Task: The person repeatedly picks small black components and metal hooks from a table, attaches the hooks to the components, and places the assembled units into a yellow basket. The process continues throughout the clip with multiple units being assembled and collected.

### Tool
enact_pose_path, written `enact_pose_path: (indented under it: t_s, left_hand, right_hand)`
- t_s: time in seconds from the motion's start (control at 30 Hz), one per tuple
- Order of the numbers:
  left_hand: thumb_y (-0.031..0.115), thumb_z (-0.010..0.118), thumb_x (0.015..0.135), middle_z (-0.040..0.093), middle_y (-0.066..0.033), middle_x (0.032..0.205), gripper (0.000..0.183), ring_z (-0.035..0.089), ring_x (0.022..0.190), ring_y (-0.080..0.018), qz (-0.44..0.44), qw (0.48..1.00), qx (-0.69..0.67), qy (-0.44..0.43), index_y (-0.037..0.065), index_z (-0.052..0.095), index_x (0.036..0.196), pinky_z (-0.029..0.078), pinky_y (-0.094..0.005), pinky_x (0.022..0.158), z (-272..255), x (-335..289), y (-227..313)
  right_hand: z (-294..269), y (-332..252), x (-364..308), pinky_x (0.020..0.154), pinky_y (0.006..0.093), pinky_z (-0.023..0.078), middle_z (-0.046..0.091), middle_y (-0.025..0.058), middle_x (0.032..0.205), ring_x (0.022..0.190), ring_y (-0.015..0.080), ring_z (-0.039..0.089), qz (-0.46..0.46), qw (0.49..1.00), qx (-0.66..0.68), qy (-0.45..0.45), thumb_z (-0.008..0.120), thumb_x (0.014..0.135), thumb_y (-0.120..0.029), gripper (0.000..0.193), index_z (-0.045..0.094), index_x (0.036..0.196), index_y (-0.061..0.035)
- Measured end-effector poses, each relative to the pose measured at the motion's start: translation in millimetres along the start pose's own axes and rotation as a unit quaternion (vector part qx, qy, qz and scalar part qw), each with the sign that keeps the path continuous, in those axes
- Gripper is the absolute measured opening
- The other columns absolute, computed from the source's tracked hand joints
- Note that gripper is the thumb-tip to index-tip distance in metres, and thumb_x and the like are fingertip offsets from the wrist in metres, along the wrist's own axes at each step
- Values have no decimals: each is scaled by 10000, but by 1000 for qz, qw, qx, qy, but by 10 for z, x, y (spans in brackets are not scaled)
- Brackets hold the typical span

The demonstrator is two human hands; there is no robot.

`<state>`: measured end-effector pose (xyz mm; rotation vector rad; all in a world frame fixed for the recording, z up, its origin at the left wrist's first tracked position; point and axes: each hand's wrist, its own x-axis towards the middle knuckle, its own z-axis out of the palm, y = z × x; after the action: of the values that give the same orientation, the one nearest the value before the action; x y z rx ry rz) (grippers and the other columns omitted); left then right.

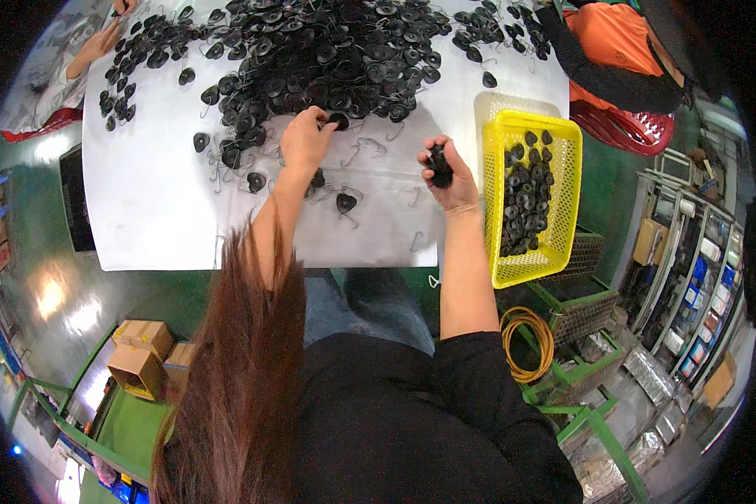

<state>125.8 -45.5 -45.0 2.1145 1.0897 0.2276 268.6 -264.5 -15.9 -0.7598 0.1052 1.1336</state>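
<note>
A big heap of small black rounded parts [311, 59], many with thin wire hooks, covers the far middle of the white table. My left hand [305, 141] pinches a black part [338, 121] at the heap's near edge. To its right, my right hand [452, 181] is raised over the table, its fingers curled round several black parts [438, 166]. Loose wire hooks [363, 149] lie between my hands. A yellow perforated basket [576, 181] right of my right hand holds many such parts [525, 197] without visible hooks.
Single black parts [346, 202] lie near my left forearm. Across the table at far left are another person's hands [97, 46]; at far right sits someone in orange and black [613, 42]. A coiled orange hose [529, 344] hangs below the basket. Cardboard boxes [139, 357] stand at lower left.
</note>
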Motion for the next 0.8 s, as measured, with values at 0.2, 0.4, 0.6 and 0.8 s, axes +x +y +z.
enact_pose_path:
  t_s: [0.2, 0.4, 0.6, 0.8]
  left_hand:
    - [255, 703, 708, 609, -38, 692, 258, 555, 629, -139, -119, 971, -137, -155, 34, 635, 822, 427, -296, 564, -320, 17, -74]
    - [201, 711, 746, 531, 43, 658, 204, 423, 535, -38, -220, 918, -187, -273, 63, 628, 871, 306, -183, 436, -501, -84, -52]
    - [205, 689, 782, 542, 57, 731, 180, 485, 610, -15, -222, 828, -369, -360, 104, 592, 895, 335, -151, 467, -768, -267, 212]
    - [118, 648, 755, 598, -78, 778, 174, 594, 701, -194, 108, 960, -150, -209, 29, 571, 883, 458, -300, 598, -539, -686, 859]
  right_hand:
    - [131, 108, -261, 599, 295, 526, 594, 65, 981, 953, 221, 593, 46, 997, -64, 20, 626, 815, -338, 303, 581, 983, -89]
    - [256, 346, -238, 570, 286, 496, 614, 37, 898, 827, 174, 613, 89, 992, -70, 48, 625, 816, -350, 308, 598, 975, -88]
    - [444, 429, -149, 518, 250, 462, 568, -19, 753, 664, 70, 561, 133, 968, -197, 78, 613, 828, -363, 304, 600, 965, -91]
    - [584, 481, -283, 645, 322, 507, 614, 47, 872, 775, 164, 606, 143, 990, 11, 14, 554, 825, -499, 466, 585, 1004, -70]
